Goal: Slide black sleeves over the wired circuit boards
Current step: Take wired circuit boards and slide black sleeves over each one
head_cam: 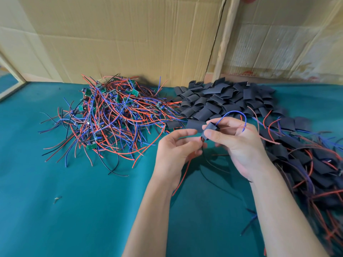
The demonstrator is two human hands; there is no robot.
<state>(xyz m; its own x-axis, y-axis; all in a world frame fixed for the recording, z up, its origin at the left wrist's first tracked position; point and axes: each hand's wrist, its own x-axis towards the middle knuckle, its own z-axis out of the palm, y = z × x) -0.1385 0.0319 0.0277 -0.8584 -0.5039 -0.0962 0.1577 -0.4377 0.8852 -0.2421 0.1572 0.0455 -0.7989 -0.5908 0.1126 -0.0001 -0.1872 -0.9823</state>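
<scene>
Teal cloth covers the worktop [74,191], with flattened brown cardboard sheets [130,38] propped along its far edge. Just above the cloth, near the middle, a short black tubular sleeve [209,129] is pinched between the thumb and fingers of the right hand [239,143]; a blue wire [233,114] loops up out of it and curves over that hand's fingers. The circuit board itself is hidden, presumably inside or just under the sleeve. The left hand [174,151] curls its fingertips round the red and black wires [182,175] that trail down from the sleeve's lower end, so both hands are closed on the same piece.

Behind the hands lies a heap of loose black sleeves [222,97]. To the left sits a tangled pile of small green boards with red, blue and black leads [109,115], not yet covered. Along the right edge spreads a pile of sleeved boards with wires sticking out [311,164].

Judging from the grip, the sleeve seems to be partway on. Pulling hard on the thin leads could strain their solder joints, and a board corner could catch on the sleeve mouth and bunch it. The looping blue wire could also snag on the fingers.
</scene>
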